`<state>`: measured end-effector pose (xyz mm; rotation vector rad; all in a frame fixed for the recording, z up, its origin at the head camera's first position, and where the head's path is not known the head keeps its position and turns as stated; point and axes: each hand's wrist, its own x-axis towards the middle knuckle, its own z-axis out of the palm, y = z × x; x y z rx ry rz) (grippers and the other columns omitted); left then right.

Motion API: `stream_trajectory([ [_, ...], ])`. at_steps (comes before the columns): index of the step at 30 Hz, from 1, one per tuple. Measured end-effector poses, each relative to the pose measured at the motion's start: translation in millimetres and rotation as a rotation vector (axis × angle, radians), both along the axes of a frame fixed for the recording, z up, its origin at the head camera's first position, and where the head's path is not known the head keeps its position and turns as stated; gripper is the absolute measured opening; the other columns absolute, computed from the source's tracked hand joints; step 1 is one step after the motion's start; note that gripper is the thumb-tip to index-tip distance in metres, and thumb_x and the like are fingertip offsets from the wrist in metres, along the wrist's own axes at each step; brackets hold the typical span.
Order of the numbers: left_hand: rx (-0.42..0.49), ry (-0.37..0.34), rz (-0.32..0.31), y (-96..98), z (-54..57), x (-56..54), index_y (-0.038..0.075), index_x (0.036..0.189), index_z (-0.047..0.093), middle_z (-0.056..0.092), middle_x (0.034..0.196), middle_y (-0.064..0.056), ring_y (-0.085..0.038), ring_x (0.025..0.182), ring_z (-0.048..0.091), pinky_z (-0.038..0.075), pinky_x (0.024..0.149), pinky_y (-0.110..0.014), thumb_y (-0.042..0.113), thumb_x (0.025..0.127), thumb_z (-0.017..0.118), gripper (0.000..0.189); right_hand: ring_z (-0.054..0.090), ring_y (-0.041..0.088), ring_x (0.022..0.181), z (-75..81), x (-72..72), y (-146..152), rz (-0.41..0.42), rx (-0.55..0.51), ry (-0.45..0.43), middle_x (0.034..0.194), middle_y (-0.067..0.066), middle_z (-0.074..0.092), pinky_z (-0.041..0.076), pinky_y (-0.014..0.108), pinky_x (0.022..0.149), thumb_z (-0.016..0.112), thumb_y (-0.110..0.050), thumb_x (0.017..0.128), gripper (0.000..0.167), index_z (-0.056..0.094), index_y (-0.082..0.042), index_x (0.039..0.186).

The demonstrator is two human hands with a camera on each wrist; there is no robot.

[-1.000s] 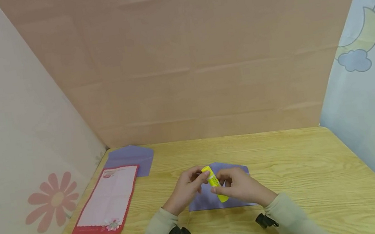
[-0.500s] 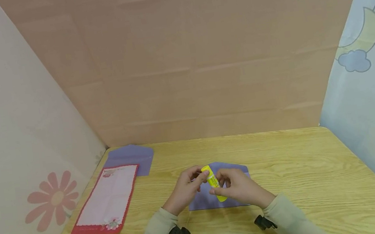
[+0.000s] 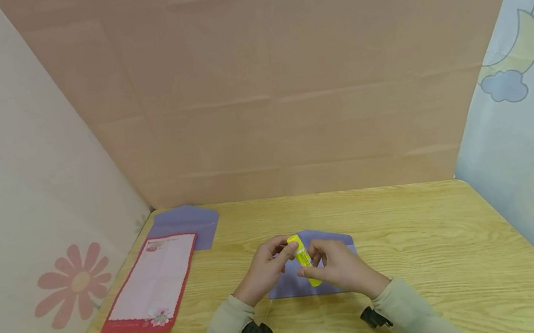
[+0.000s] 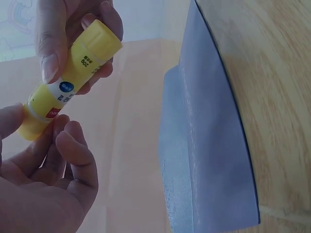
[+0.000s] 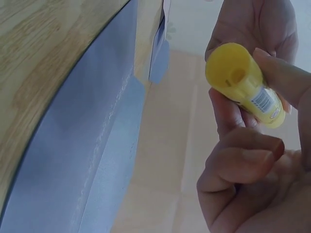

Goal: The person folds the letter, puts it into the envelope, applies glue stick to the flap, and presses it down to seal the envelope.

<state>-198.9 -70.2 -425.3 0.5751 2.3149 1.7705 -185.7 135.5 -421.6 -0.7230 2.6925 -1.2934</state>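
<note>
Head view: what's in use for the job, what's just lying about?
Likely in use:
yellow glue stick, held by left hand and right hand
purple envelope beneath the hands

Apparently lying about:
red-bordered sheet
second purple envelope, partly under it

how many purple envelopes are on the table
2. The nearer envelope lies below the held glue stick; the farther envelope is at the table's far left corner, partly covered by the red-bordered sheet. Any stacked underneath would be hidden.

Yellow tube, nearer envelope partly hidden by hands; print on sheet too small.
</note>
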Motion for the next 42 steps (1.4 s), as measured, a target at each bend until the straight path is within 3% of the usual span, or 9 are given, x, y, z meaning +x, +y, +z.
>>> stream_trajectory([
  [12,-0.017,0.003,0.033,4.2,2.3,1.1,0.010,0.118,0.067,0.062,0.101,-0.006,-0.036,0.094,0.058,0.049,0.063,-0.034,0.039,0.104,0.053,0.035,0.044,0.007,0.055,1.3,2.3,-3,-0.055,0.014,-0.011,0.080,-0.006,0.061,0.039,0.023,0.050,0.079,-0.041,0.085,0.035,0.059,-0.012,0.087],
  [20,-0.033,0.008,0.055,5.3,6.3,1.1,0.011,0.113,0.069,0.062,0.101,-0.005,-0.037,0.097,0.057,0.049,0.064,-0.036,0.041,0.104,0.052,0.035,0.053,0.011,0.063,5.8,2.9,-7,-0.089,0.027,-0.028,0.079,-0.004,0.061,0.043,0.025,0.053,0.080,-0.039,0.084,0.034,0.059,-0.011,0.087],
  [29,-0.043,0.014,0.079,6.9,4.3,-2.1,0.012,0.114,0.069,0.063,0.105,-0.004,-0.034,0.099,0.060,0.052,0.074,-0.042,0.044,0.103,0.053,0.037,0.053,0.011,0.063,8.6,4.5,-10,-0.136,0.048,-0.018,0.076,-0.004,0.060,0.043,0.024,0.053,0.082,-0.036,0.082,0.034,0.059,-0.011,0.085],
  [37,-0.037,0.026,0.108,9.1,5.8,-2.3,0.012,0.113,0.070,0.065,0.099,-0.004,-0.024,0.094,0.061,0.052,0.076,-0.041,0.041,0.102,0.055,0.034,0.052,0.010,0.057,9.3,5.5,-12,-0.192,0.075,0.006,0.071,-0.007,0.059,0.041,0.023,0.050,0.083,-0.036,0.080,0.034,0.059,-0.012,0.082],
  [42,-0.038,0.046,0.122,9.9,3.8,-3.1,0.009,0.109,0.070,0.065,0.096,-0.006,-0.025,0.091,0.061,0.050,0.072,-0.035,0.038,0.102,0.056,0.033,0.051,0.009,0.057,7.5,4.6,-13,-0.208,0.080,0.018,0.070,-0.008,0.059,0.041,0.023,0.050,0.084,-0.034,0.079,0.033,0.059,-0.013,0.081],
])
